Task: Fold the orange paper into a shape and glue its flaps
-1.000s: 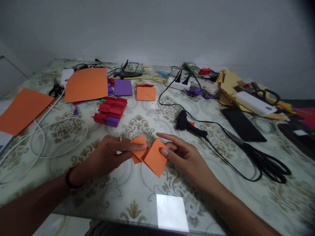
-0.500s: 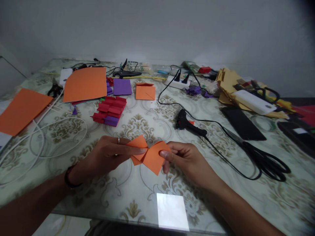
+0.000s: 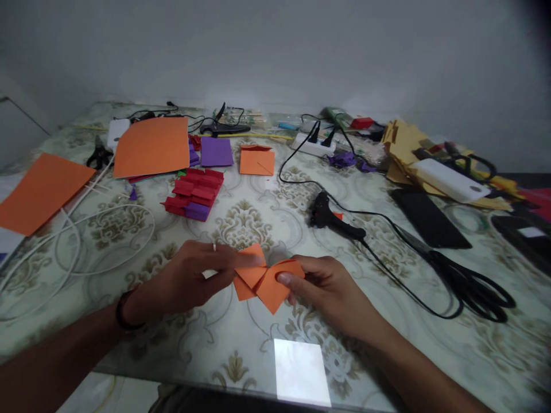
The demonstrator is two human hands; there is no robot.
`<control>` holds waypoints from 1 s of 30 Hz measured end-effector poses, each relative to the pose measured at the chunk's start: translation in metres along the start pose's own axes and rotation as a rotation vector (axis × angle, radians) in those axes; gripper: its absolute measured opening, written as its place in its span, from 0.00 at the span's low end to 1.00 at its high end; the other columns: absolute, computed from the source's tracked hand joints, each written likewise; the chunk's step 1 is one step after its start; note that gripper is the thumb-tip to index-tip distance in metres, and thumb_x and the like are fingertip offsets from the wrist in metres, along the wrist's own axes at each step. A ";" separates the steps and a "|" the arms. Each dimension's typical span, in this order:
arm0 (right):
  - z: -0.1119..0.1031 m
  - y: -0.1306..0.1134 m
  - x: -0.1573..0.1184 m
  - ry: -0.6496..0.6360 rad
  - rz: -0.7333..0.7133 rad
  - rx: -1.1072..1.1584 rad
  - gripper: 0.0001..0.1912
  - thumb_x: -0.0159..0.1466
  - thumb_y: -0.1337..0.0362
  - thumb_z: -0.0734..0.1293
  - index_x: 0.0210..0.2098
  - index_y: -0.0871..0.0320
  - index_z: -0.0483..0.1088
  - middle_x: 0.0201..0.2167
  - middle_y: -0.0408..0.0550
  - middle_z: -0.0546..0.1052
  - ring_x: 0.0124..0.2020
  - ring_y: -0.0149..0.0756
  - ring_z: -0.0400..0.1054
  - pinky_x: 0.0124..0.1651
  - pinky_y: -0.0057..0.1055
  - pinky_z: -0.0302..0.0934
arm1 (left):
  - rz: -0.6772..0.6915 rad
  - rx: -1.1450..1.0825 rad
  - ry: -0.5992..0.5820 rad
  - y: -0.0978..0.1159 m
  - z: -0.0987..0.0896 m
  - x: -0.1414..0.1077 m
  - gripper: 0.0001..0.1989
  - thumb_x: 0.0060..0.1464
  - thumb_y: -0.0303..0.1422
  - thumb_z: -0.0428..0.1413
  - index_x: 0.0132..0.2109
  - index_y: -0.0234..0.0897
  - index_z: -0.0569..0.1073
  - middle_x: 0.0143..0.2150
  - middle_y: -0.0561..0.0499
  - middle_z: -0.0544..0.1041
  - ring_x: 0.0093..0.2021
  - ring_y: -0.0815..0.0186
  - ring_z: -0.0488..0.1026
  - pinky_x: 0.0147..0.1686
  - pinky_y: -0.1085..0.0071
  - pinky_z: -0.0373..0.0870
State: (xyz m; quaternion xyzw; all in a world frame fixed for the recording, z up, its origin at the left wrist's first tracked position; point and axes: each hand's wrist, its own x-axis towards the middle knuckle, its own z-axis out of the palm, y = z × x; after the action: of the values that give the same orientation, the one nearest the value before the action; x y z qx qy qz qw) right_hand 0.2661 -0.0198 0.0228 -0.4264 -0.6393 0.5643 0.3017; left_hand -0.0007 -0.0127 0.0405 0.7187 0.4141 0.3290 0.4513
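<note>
Between my hands, over the near middle of the table, is a folded orange paper [image 3: 275, 287] with several pointed flaps and a pinched centre. My right hand [image 3: 329, 289] pinches its right side, thumb on top and the other fingers behind. At the left flap is my left hand [image 3: 185, 275], its blurred index finger lying across the paper and its thumb at the paper's left edge. This hand wears a ring and a dark bracelet. Beyond them lie a red and purple folded paper piece [image 3: 196, 195] and a black glue gun [image 3: 336, 218].
Orange sheets [image 3: 152, 148], a purple paper square [image 3: 216, 152] and a folded orange piece [image 3: 257, 160] lie farther back. Black scissors [image 3: 473, 287], a dark phone [image 3: 430, 218] and the glue gun's cord are on the right. A white cable [image 3: 77, 252] loops at left.
The folded orange paper has shifted slightly right and down, its left flaps more spread out. My left index finger has slid back along the left flap; my right hand keeps its pinch.
</note>
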 end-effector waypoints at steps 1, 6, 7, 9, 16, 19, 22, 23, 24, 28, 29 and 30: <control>0.000 0.000 0.000 0.006 -0.006 0.000 0.21 0.70 0.50 0.71 0.26 0.57 0.75 0.20 0.42 0.74 0.23 0.30 0.66 0.28 0.28 0.59 | 0.024 0.032 0.020 -0.003 0.000 -0.001 0.15 0.60 0.29 0.61 0.53 0.45 0.85 0.40 0.50 0.88 0.34 0.65 0.81 0.36 0.71 0.75; -0.001 0.000 0.000 -0.020 0.000 0.022 0.21 0.71 0.50 0.70 0.27 0.57 0.77 0.20 0.43 0.77 0.22 0.30 0.68 0.27 0.28 0.61 | -0.046 -0.064 0.049 -0.017 -0.001 -0.005 0.09 0.65 0.36 0.60 0.49 0.40 0.79 0.39 0.50 0.83 0.34 0.66 0.80 0.34 0.73 0.76; -0.001 0.000 -0.001 -0.025 0.011 0.030 0.21 0.71 0.50 0.71 0.27 0.58 0.76 0.21 0.43 0.77 0.22 0.30 0.68 0.27 0.28 0.62 | -0.066 -0.110 0.031 -0.019 -0.001 -0.006 0.08 0.67 0.37 0.59 0.48 0.39 0.78 0.37 0.50 0.83 0.34 0.65 0.80 0.35 0.72 0.77; -0.001 0.002 -0.001 -0.031 0.029 0.051 0.21 0.70 0.50 0.71 0.28 0.58 0.76 0.21 0.44 0.78 0.21 0.30 0.69 0.27 0.28 0.63 | -0.085 -0.215 0.002 -0.020 -0.001 -0.006 0.08 0.68 0.38 0.58 0.47 0.39 0.76 0.36 0.51 0.82 0.35 0.65 0.81 0.36 0.71 0.78; 0.001 0.004 -0.001 -0.022 0.041 0.043 0.21 0.69 0.50 0.72 0.27 0.58 0.76 0.21 0.44 0.79 0.20 0.30 0.69 0.25 0.27 0.63 | -0.099 -0.432 -0.009 -0.017 0.002 -0.006 0.06 0.69 0.35 0.58 0.50 0.41 0.72 0.36 0.53 0.80 0.36 0.65 0.82 0.39 0.70 0.80; 0.001 0.003 -0.001 -0.012 0.049 0.052 0.21 0.69 0.49 0.73 0.27 0.57 0.77 0.21 0.44 0.79 0.20 0.30 0.69 0.24 0.27 0.63 | -0.106 -0.406 0.008 -0.018 0.002 -0.005 0.04 0.68 0.34 0.58 0.45 0.40 0.74 0.36 0.53 0.80 0.36 0.65 0.82 0.38 0.70 0.79; 0.001 0.002 -0.001 -0.013 0.055 0.058 0.21 0.68 0.48 0.73 0.27 0.58 0.77 0.21 0.45 0.79 0.20 0.30 0.69 0.24 0.28 0.63 | -0.108 -0.393 0.022 -0.018 0.002 -0.004 0.05 0.66 0.33 0.58 0.40 0.38 0.75 0.34 0.52 0.79 0.34 0.64 0.81 0.37 0.70 0.79; 0.001 0.002 -0.001 -0.017 0.056 0.059 0.21 0.68 0.48 0.73 0.27 0.58 0.77 0.21 0.45 0.79 0.20 0.30 0.69 0.24 0.28 0.63 | -0.110 -0.398 0.025 -0.017 0.002 -0.003 0.04 0.65 0.32 0.58 0.39 0.38 0.75 0.34 0.52 0.79 0.34 0.64 0.81 0.37 0.69 0.79; 0.001 0.002 -0.001 -0.020 0.057 0.060 0.21 0.68 0.47 0.73 0.28 0.58 0.77 0.21 0.45 0.79 0.20 0.30 0.69 0.24 0.28 0.64 | -0.117 -0.405 0.028 -0.017 0.001 -0.003 0.04 0.64 0.32 0.58 0.39 0.38 0.74 0.33 0.52 0.79 0.34 0.64 0.81 0.37 0.69 0.79; 0.001 0.003 -0.001 -0.025 0.062 0.036 0.22 0.69 0.48 0.72 0.28 0.58 0.77 0.21 0.45 0.78 0.20 0.30 0.69 0.24 0.27 0.64 | -0.153 -0.413 -0.009 -0.014 -0.001 0.000 0.05 0.66 0.36 0.57 0.42 0.40 0.73 0.35 0.53 0.79 0.35 0.63 0.82 0.38 0.67 0.80; 0.002 0.002 -0.001 -0.021 0.067 0.028 0.22 0.69 0.48 0.72 0.28 0.58 0.77 0.20 0.45 0.78 0.20 0.30 0.69 0.24 0.27 0.63 | -0.166 -0.406 -0.026 -0.012 -0.002 0.002 0.06 0.67 0.37 0.56 0.45 0.41 0.73 0.36 0.53 0.80 0.36 0.63 0.82 0.38 0.67 0.80; 0.002 0.002 -0.001 -0.018 0.071 0.022 0.21 0.69 0.48 0.72 0.27 0.58 0.77 0.20 0.45 0.78 0.20 0.30 0.68 0.24 0.27 0.63 | -0.181 -0.398 -0.042 -0.011 -0.002 0.003 0.08 0.67 0.39 0.57 0.48 0.42 0.73 0.37 0.53 0.80 0.36 0.63 0.81 0.38 0.68 0.79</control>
State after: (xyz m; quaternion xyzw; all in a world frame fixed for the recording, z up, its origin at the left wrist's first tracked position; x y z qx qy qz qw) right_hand 0.2654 -0.0217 0.0204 -0.4407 -0.6202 0.5853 0.2803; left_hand -0.0047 -0.0066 0.0312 0.5822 0.3942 0.3474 0.6205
